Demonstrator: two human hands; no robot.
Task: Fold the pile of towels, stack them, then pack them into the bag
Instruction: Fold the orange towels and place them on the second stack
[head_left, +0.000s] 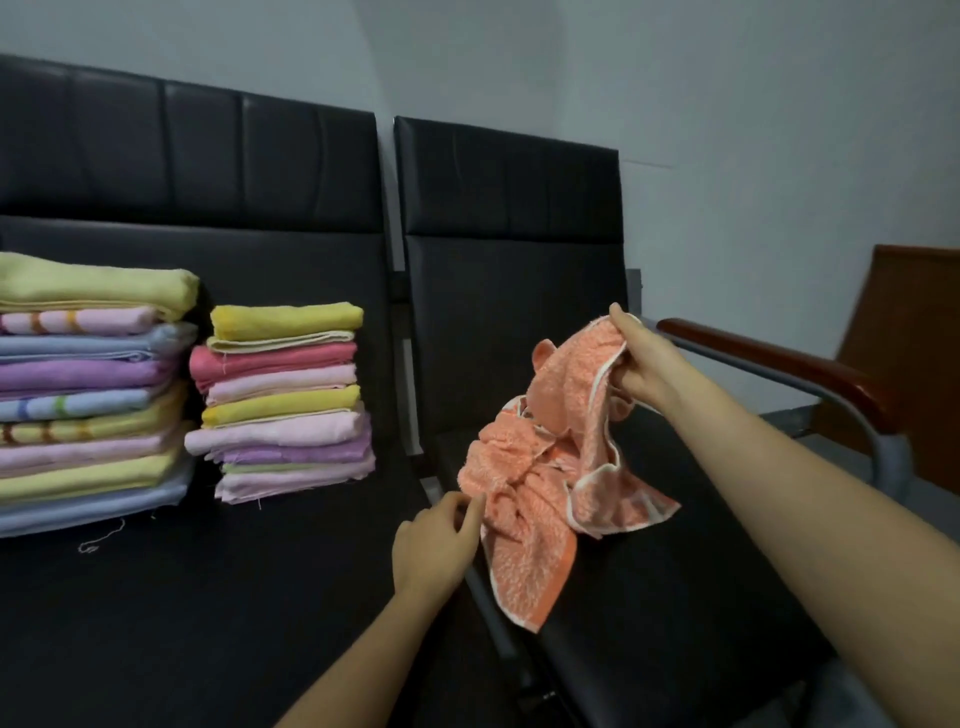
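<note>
**Orange towel held over right-hand seat**

The right hand (641, 364) gripped the crumpled orange towel (540, 478) by its upper edge, fingers curled round it. The towel's lower part lay on the seat (649, 597). At 7 o'clock of the towel, the left hand (434, 545) pinched its edge. Two folded stacks stood at 9 o'clock: the taller stack (88, 395) and the shorter stack (285, 400).
</note>
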